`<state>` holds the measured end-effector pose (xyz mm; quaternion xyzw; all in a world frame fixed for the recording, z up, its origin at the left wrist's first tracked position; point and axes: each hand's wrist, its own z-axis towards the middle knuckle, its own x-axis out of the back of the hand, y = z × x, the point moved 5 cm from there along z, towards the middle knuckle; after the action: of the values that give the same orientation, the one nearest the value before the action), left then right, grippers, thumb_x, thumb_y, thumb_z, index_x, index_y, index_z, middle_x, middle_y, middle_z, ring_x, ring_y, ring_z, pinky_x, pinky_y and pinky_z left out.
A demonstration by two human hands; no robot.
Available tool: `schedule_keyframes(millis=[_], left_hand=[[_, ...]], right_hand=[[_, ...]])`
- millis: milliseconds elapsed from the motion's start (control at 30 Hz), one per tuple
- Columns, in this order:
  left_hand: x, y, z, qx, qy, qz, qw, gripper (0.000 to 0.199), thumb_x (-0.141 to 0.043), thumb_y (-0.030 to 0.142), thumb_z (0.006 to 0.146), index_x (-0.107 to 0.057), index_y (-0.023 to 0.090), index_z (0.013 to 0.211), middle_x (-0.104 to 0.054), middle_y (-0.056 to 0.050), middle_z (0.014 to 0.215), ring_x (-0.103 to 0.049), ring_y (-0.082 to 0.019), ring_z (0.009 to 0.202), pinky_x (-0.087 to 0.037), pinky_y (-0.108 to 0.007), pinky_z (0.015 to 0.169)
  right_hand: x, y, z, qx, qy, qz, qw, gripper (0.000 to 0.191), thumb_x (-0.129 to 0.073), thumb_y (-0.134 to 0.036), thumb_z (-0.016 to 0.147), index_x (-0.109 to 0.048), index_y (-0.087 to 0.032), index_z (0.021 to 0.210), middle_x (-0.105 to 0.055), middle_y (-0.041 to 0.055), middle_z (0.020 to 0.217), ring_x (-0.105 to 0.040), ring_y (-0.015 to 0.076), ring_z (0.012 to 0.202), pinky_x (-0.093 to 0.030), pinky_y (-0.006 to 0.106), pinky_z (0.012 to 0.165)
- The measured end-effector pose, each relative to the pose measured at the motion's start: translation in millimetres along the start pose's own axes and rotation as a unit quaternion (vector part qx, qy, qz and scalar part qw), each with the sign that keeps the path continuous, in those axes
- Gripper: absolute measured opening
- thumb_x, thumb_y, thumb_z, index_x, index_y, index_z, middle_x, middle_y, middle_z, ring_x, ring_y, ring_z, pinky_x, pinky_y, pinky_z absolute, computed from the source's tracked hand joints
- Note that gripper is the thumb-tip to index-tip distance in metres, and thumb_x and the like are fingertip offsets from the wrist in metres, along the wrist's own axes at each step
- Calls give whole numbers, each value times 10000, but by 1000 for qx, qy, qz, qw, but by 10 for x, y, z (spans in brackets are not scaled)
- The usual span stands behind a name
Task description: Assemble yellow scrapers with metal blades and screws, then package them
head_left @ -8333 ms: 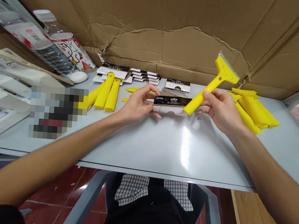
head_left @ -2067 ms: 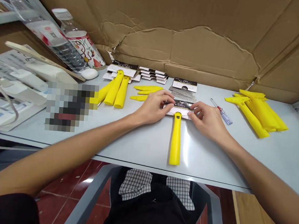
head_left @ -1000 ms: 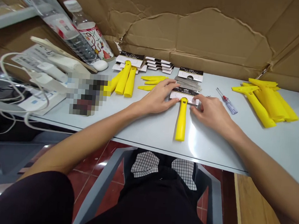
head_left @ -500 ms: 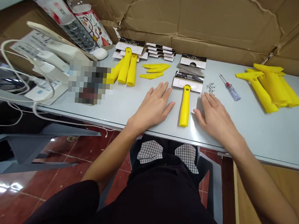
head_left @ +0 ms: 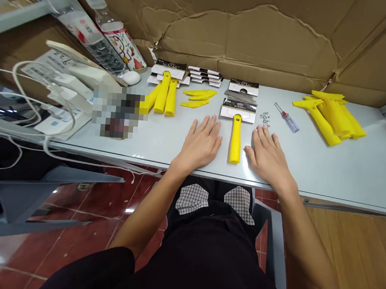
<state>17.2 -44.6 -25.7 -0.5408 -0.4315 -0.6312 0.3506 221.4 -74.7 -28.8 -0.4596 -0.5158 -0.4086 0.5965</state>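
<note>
With both my palms down on the table point(head_left: 327, 173), the step in hand looks to me like a resting pose around one carded scraper, and I'd judge that doing it well means pressing lightly, without sliding. The yellow handle point(head_left: 235, 141) lies between my hands, its butt end towards me, its far end meeting the black-and-white card point(head_left: 238, 109); a nudge from either thumb could turn it out of line, so the gap on each side is worth guarding. More care seems due on my right, where the loose screws point(head_left: 265, 119) sit just beyond my fingertips and could scatter at a small push; the screwdriver point(head_left: 287, 118) lies near them, past those fingers. The metal blades point(head_left: 240, 96) behind the card ask, I think, for slow fingers if I ever reach that way. As for my left hand point(head_left: 199, 144), it is spread flat, fingers slightly parted and pointing away from me, holding nothing and touching only the tabletop. My right hand point(head_left: 268, 155) is likewise flat and unclenched, with nothing in it, thumb apart from the handle; whether a fingertip brushes a screw, I can't tell.
</note>
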Motion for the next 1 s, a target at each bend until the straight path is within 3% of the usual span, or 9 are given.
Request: schedule_keyframes(millis=[367,467,533,633,800,1000], left_hand=[[14,-5,10,6,15,-17,1000,640,-258,371,1115,-431,91,1663,-303,-164,1809,-255,-338,1697,-169,-595,1383],[153,52,35,41,61,-48,996,603,-226,410,1137,-588,140,1538,-519,-158,1697,-439,-340,1609,-313,-592,1334],[280,154,70,60,95,-61,992,625,-245,497,1141,-649,140,1456,-685,-176,1510,-625,-374,1419,-484,-590,1198],[416,394,182,60,103,-57,991,610,-374,570,1111,-643,140,1450,-691,-189,1457,-726,-393,1199,-599,-561,987],[422,723,450,33,71,-1,997,423,-530,398,1074,-698,128,1354,-677,-217,1426,-761,-370,1052,-613,-507,834],[283,738,633,0,71,33,997,321,-508,123,1010,-756,103,1213,-721,-217,1322,-748,-343,1087,-626,-449,828]], right_hand=[[-9,-4,5,-3,-2,-6,1000,762,-282,-459,1122,-348,56,1679,-266,243,1787,-220,371,1690,-182,582,1379],[-7,-1,-9,5,23,2,1000,739,-292,-448,1122,-392,48,1661,-322,250,1768,-266,379,1677,-213,591,1372],[-6,6,-25,12,44,11,999,718,-303,-444,1120,-424,25,1650,-355,247,1757,-290,381,1669,-235,602,1364],[-13,20,-45,22,66,20,997,690,-311,-439,1119,-460,-10,1638,-387,240,1745,-308,383,1663,-261,627,1349],[-17,21,-62,35,78,20,996,674,-307,-402,1121,-487,19,1615,-421,251,1723,-333,406,1648,-282,627,1340],[0,5,-68,47,93,14,995,641,-319,-365,1115,-541,37,1560,-479,274,1680,-385,432,1618,-321,641,1317]])
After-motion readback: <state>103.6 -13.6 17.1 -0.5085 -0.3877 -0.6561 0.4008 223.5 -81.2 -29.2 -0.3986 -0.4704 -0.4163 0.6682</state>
